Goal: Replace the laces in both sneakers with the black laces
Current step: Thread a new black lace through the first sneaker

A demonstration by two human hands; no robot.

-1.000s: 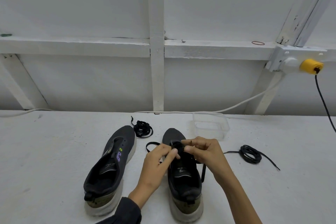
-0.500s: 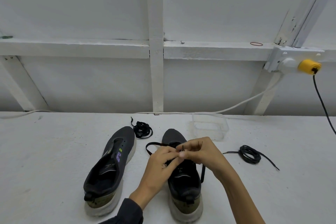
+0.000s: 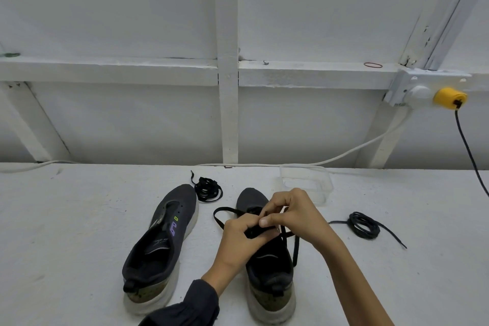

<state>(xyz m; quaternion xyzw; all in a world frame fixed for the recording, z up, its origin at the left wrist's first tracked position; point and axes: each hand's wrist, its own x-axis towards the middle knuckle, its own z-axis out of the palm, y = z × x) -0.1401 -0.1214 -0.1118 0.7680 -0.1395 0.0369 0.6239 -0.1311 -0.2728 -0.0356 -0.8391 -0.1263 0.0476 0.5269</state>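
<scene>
Both hands are working over the throat of the sneaker [image 3: 272, 296] at lower centre of the frame. I read both as closed in a narrow pinch on the black lace [image 3: 219, 216]. The left hand [image 3: 244, 239] has its fingers curled round a dark stretch of it just above the tongue, and the right hand [image 3: 297, 216] presses its thumb against a finger right beside it. The fingers hide the eyelets, so I cannot tell which hole the tip is aimed at. That is my first worry, because a skipped or doubled eyelet would go unseen until the rows come out uneven. A loop of the lace stands out to the left of the hands and a strand hangs down the shoe's right side in the frame. If one side is drawn through much further than the other, the ends will not match for tying. A hard pull could also drag the shoe across the white table [image 3: 66, 233], since nothing pins it down. The second sneaker [image 3: 164, 241], left of centre, shows bare eyelets. One coiled lace [image 3: 207, 189] lies just beyond its toe and another coil [image 3: 365, 225] lies at right of centre. Both look dark, and I cannot tell old from new, so grabbing the wrong one is possible.
</scene>
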